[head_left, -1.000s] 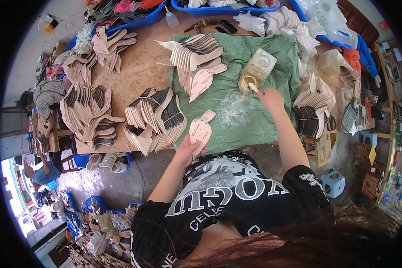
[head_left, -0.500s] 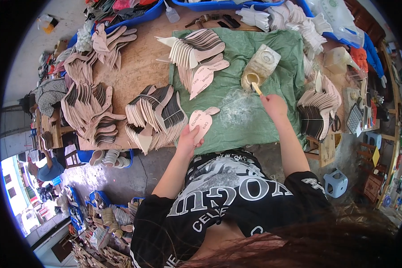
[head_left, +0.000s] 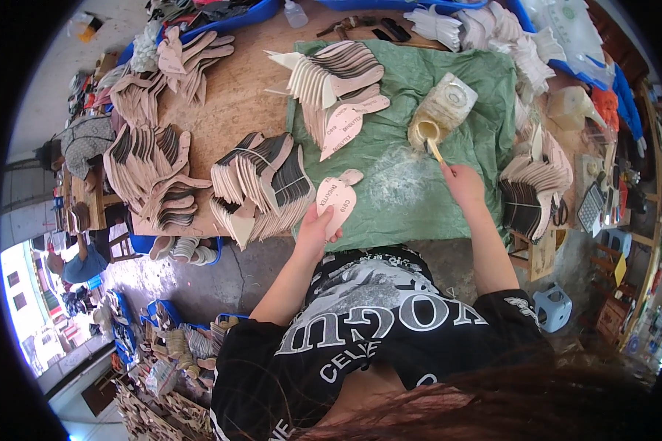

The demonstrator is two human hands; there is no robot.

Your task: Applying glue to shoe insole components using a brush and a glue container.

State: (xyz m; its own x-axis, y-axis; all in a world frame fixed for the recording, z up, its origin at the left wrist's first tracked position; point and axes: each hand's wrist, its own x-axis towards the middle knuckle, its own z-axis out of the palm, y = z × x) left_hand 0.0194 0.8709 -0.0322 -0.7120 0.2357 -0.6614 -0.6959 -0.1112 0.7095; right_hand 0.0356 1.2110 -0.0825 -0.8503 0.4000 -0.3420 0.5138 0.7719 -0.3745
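My left hand [head_left: 318,229] pinches the near end of a flat pinkish shoe insole board [head_left: 337,200], thumb on top, its narrow tab pointing away from me. In my right hand [head_left: 465,185] is the thin yellowish handle of a brush [head_left: 437,153]. Its far end sits at the round mouth of a pale, glue-stained plastic jug [head_left: 450,99] lying on its side, and the bristles are mostly hidden there. A wrinkled green sheet [head_left: 449,213] lies under both hands. Just beyond my left hand, a fanned stack of insole boards [head_left: 343,126] rests on the sheet.
More fanned stacks stand left, including a black-and-pink bundle [head_left: 261,187] and another pile [head_left: 151,173]. A tied bundle [head_left: 533,184] sits at the right edge near scissors [head_left: 560,213]. Blue bins [head_left: 390,6] line the back. A blue stool [head_left: 552,307] stands on the floor at right.
The whole view has shifted slightly. The brush handle stands a little steeper at the jug's mouth, with my right hand slightly nearer me. My left hand keeps its hold on the insole board.
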